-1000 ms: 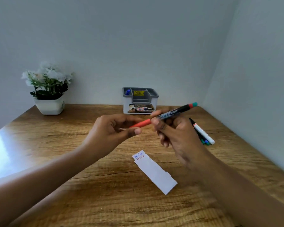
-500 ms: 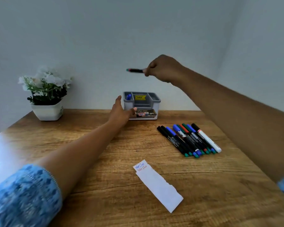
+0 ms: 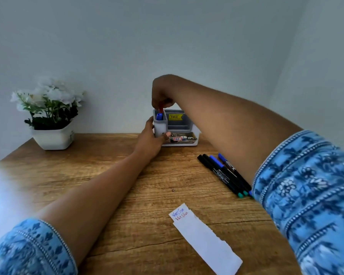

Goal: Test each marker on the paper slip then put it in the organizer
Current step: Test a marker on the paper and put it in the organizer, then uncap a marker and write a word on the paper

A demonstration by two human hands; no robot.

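The grey and white organizer [image 3: 184,126] stands at the back of the wooden desk against the wall. My left hand [image 3: 150,140] grips its left side. Over its left compartment my right hand [image 3: 162,94] pinches the red marker [image 3: 160,109], whose lower part is down inside that compartment beside a blue-capped marker [image 3: 159,116]. On the desk to the right lies a row of markers [image 3: 224,175], partly hidden by my right arm. The white paper slip [image 3: 206,240] lies near the front, with blue and red writing at its top end.
A white pot of white flowers [image 3: 51,116] sits at the back left of the desk. Walls close the desk in at the back and on the right. Bright glare covers the desk's left edge.
My right hand swung from chest height up and then down to the organizer, putting the red marker into the left compartment. My left hand let go of the marker and took hold of the organizer.
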